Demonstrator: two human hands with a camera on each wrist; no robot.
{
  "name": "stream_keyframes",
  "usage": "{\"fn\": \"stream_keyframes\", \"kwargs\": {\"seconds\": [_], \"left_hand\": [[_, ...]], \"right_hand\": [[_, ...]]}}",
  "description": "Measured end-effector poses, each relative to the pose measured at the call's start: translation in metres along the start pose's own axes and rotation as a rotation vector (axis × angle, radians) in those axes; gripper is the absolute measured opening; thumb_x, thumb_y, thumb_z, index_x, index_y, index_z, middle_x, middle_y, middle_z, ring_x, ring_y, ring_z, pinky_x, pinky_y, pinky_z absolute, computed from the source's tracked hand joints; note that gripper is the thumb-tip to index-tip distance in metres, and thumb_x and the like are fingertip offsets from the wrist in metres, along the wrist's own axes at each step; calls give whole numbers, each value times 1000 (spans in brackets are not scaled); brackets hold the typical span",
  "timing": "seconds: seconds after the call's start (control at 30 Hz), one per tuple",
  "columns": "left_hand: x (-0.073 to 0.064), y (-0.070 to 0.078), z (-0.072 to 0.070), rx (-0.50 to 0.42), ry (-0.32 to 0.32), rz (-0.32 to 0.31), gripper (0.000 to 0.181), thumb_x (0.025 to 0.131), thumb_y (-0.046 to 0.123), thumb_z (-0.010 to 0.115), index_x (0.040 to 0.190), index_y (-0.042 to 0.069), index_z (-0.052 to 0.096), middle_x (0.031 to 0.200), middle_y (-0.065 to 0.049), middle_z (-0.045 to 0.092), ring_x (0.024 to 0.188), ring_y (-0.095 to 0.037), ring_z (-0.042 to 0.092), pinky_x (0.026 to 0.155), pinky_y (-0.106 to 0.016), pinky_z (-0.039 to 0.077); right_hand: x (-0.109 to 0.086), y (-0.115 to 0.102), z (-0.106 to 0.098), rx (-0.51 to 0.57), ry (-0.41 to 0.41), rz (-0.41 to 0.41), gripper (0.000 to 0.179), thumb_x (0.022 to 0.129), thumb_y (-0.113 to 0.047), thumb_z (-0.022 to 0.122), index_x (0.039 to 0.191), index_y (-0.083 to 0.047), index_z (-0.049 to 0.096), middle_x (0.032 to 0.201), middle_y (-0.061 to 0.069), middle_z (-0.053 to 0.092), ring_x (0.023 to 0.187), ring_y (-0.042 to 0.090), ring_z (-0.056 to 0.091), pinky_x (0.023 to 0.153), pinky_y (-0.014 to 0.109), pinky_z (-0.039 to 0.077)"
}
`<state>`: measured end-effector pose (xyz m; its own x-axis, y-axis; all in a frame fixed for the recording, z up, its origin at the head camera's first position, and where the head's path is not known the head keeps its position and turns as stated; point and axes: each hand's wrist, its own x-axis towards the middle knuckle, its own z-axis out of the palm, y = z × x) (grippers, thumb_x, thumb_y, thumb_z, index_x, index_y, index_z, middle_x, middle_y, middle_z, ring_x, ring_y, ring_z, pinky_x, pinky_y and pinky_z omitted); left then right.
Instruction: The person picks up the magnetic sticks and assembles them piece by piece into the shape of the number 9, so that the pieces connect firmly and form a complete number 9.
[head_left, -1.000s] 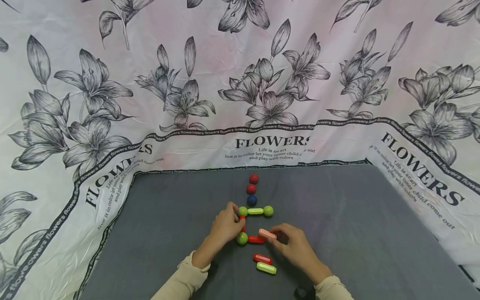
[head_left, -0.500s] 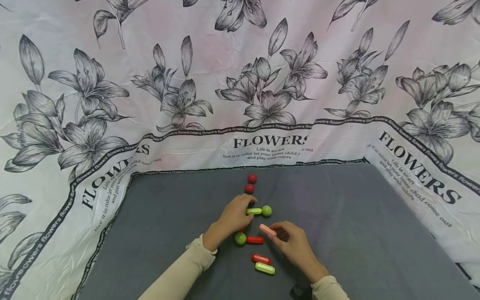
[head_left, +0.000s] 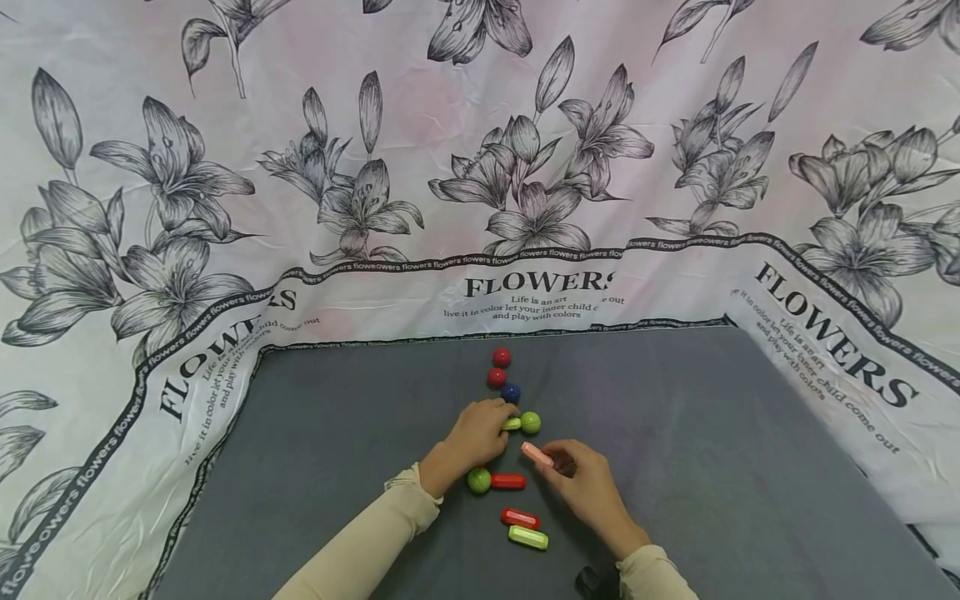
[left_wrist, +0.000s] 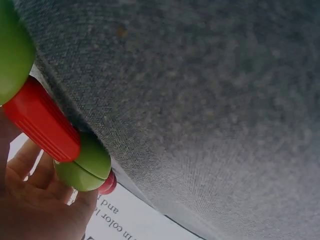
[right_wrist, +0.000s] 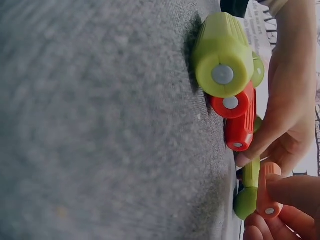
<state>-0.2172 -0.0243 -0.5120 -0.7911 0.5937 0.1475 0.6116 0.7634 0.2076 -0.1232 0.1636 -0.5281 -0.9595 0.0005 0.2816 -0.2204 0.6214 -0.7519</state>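
The left arm reaches in from the lower edge of the head view, sleeve slanting forward and to the right, and the left hand (head_left: 476, 432) is turned palm down over the row of toys, knuckles up. Its fingers bend round the green corner ball (left_wrist: 82, 165), where a red bar (left_wrist: 42, 120) meets a green bar (head_left: 512, 424); how firmly they hold is hard to tell. The green bar runs to the end ball (head_left: 530, 423), and the blue ball (head_left: 511, 392) sits just beyond the fingertips. The right hand (head_left: 585, 479) is well bent at the fingers, pinching a pink bar (head_left: 537, 454) between thumb and fingers, the bar tilted, its free end towards the left hand. Its forearm angles in from the lower right. Nearer the person, a loose red bar (head_left: 520, 518) lies against a loose green bar (head_left: 528, 537) on the grey table (head_left: 712, 450).
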Motion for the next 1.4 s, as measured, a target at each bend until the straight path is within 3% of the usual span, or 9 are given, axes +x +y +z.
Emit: {"fn": "stream_keyframes", "kwargs": {"seconds": [0.27,0.73,0.87,1.17,1.4], "left_hand": [[-2,-1,0,-60,7,-11,26,90,12,69,115,15,71,101,0,71,86,-14,65,79,-31,54],[-8,3,-1,-185,-6,-109,28,87,13,71,115,17,72,108,0,72,91,-13,63,80,-33,53],[-9,4,0,-181,-8,-113,28,87,15,72,115,17,72,111,1,72,94,-14,65,81,-34,54],[-11,3,-1,-178,3,-124,28,86,15,73,114,16,73,106,1,72,90,-14,65,78,-33,53],[-11,2,0,-182,5,-124,27,85,14,73,112,17,73,103,1,72,87,-13,64,75,-32,52]], "right_hand": [[3,0,2,19,-10,31,22,78,-8,85,96,-14,75,86,-1,71,71,2,64,65,20,54],[7,-2,6,-26,38,38,19,78,-8,84,95,-10,74,83,1,71,70,5,64,64,20,54],[9,-4,6,-54,24,75,19,80,-10,83,97,-11,74,85,2,71,72,6,64,65,20,53],[7,-1,5,-92,69,61,21,80,-8,83,98,-6,72,85,6,71,72,12,64,65,23,52],[10,0,5,-81,35,107,20,81,-9,82,98,-6,72,85,5,70,74,11,63,66,22,52]]}}
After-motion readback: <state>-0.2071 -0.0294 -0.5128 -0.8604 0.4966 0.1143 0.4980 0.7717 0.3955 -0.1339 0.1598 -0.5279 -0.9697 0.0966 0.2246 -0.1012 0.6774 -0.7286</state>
